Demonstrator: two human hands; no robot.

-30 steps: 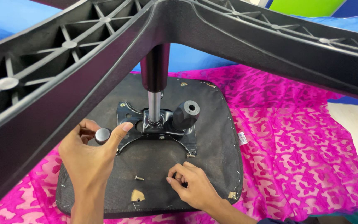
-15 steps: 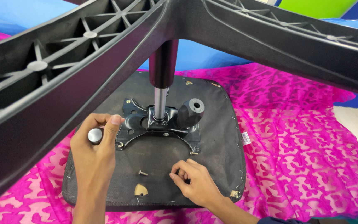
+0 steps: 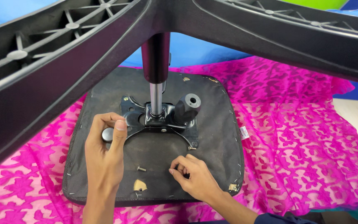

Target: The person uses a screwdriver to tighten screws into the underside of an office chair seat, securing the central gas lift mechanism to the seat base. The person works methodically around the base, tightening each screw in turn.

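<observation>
Upturned office-chair seat (image 3: pixel 104 99) flat on a pink patterned cloth (image 3: pixel 303 137), black underside up, base legs (image 3: pixel 54 62) spreading overhead from the gas column (image 3: pixel 156 79). Left hand (image 3: pixel 104 153) curled around a small round grey knob (image 3: pixel 107 134), pinched between thumb and forefinger at the left edge of the black metal mounting plate (image 3: pixel 162 124). Right hand (image 3: pixel 197 176) half closed low on the seat, fingertips drawn together; whether holding anything, impossible to tell. Loose bolt (image 3: pixel 141 168) between the hands, small, light, hard, likely to roll; best pinched at the head. Long axis roughly left to right, pointing slightly toward the right hand. Knob probably smooth, stiff, easy to grip around the rim.
</observation>
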